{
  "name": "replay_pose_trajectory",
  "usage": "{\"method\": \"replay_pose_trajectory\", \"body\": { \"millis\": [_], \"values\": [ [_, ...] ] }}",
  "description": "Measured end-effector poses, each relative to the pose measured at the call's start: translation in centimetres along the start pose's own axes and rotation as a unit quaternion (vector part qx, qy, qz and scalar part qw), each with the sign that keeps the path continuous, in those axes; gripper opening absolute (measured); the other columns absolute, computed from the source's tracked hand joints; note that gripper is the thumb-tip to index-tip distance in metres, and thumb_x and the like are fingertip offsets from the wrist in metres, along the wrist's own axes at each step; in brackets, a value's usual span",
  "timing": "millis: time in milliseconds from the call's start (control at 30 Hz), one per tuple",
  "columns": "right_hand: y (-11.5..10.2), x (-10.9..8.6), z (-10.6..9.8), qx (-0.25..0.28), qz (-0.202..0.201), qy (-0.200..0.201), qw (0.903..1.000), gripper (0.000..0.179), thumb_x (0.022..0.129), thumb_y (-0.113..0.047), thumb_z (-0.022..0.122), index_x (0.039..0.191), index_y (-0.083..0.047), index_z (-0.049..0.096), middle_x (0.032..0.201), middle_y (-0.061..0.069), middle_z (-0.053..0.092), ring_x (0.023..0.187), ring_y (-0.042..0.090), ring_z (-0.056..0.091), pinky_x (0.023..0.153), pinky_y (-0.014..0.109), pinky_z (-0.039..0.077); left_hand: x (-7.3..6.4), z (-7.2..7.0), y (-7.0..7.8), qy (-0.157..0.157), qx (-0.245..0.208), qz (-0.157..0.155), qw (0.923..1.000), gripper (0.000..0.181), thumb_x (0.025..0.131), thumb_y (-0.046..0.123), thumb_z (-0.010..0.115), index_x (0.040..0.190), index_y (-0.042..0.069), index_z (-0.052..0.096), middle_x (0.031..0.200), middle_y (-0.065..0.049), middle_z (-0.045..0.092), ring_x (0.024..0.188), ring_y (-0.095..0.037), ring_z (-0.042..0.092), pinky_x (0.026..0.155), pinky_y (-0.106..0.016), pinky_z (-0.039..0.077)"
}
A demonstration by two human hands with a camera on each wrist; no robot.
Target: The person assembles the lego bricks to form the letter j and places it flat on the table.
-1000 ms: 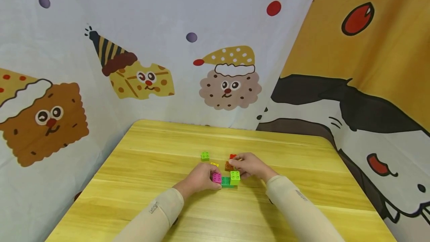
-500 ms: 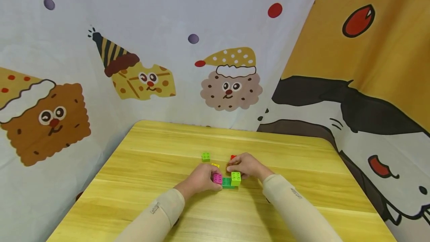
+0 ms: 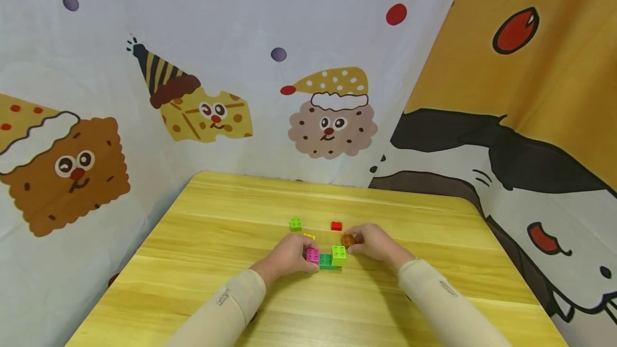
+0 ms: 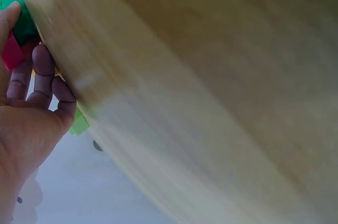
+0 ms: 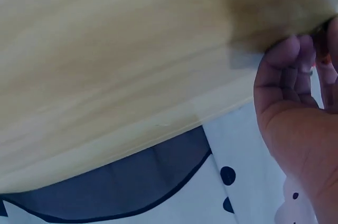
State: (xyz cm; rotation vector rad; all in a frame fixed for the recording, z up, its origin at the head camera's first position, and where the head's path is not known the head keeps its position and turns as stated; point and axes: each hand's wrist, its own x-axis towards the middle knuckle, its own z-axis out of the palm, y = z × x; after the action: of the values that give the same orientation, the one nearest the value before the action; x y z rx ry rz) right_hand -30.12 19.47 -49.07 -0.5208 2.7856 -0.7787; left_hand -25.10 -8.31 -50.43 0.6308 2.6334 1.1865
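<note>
My left hand grips the left end of a small block build, thumb and fingers around a magenta toy brick. That brick sits on a dark green brick, whose right end carries a lime brick. In the left wrist view the thumb presses on the green brick beside the magenta one. My right hand pinches a brown brick just behind and right of the build. Its fingers mostly hide that brick in the right wrist view.
Behind the build lie a light green brick, a red brick and a yellow brick, partly hidden by my left hand. The wooden table ends at a printed cloth at the back.
My right hand has picked at the brown brick and shifted it to the right, uncovering the red brick. My left hand has stayed on the build.
</note>
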Motion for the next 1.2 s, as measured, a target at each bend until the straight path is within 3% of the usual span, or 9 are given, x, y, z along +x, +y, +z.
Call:
{"method": "replay_pose_trajectory", "body": {
  "millis": [267, 433, 667, 1200],
  "values": [
    [0.8, -1.3, -0.7, -0.012, 0.014, 0.001, 0.9998, 0.043, 0.091, -0.024, 0.087, 0.128, -0.008, 0.074, 0.107, -0.001, 0.076, 0.096, 0.013, 0.066, 0.089, 0.04, 0.058, 0.1, -0.1, 0.1, 0.002, 0.009, 0.0, 1.0, 0.024, 0.08, 0.015, 0.095, 0.094, 0.015, 0.076, 0.076, 0.009, 0.066, 0.07, -0.006, 0.057, 0.064, -0.022, 0.051],
    [0.4, -2.0, -1.9, 0.04, 0.029, -0.007, 0.9988, 0.049, 0.096, -0.03, 0.082, 0.136, -0.005, 0.068, 0.117, 0.005, 0.074, 0.1, 0.016, 0.069, 0.084, 0.036, 0.059, 0.1, 0.0, 0.0, 0.002, 0.007, 0.0, 1.0, 0.024, 0.079, 0.015, 0.095, 0.093, 0.015, 0.076, 0.076, 0.008, 0.066, 0.07, -0.006, 0.057, 0.063, -0.022, 0.051],
    [-1.0, -2.8, -2.9, 0.13, -0.008, -0.02, 0.9913, 0.054, 0.099, -0.039, 0.078, 0.139, -0.006, 0.066, 0.127, 0.011, 0.072, 0.103, 0.02, 0.07, 0.082, 0.033, 0.06, 0.3, -0.1, 0.0, 0.001, 0.006, 0.003, 1.0, 0.024, 0.08, 0.016, 0.095, 0.094, 0.015, 0.076, 0.076, 0.008, 0.066, 0.07, -0.007, 0.058, 0.064, -0.022, 0.051],
    [-3.1, -3.3, -1.6, 0.117, -0.072, -0.055, 0.989, 0.042, 0.097, -0.028, 0.081, 0.132, -0.008, 0.069, 0.114, 0.005, 0.074, 0.099, 0.021, 0.07, 0.075, 0.027, 0.059, 0.4, -0.1, -0.1, -0.001, 0.008, 0.004, 1.0, 0.025, 0.079, 0.016, 0.096, 0.095, 0.015, 0.077, 0.077, 0.008, 0.067, 0.071, -0.007, 0.058, 0.064, -0.023, 0.051]
  ]
}}
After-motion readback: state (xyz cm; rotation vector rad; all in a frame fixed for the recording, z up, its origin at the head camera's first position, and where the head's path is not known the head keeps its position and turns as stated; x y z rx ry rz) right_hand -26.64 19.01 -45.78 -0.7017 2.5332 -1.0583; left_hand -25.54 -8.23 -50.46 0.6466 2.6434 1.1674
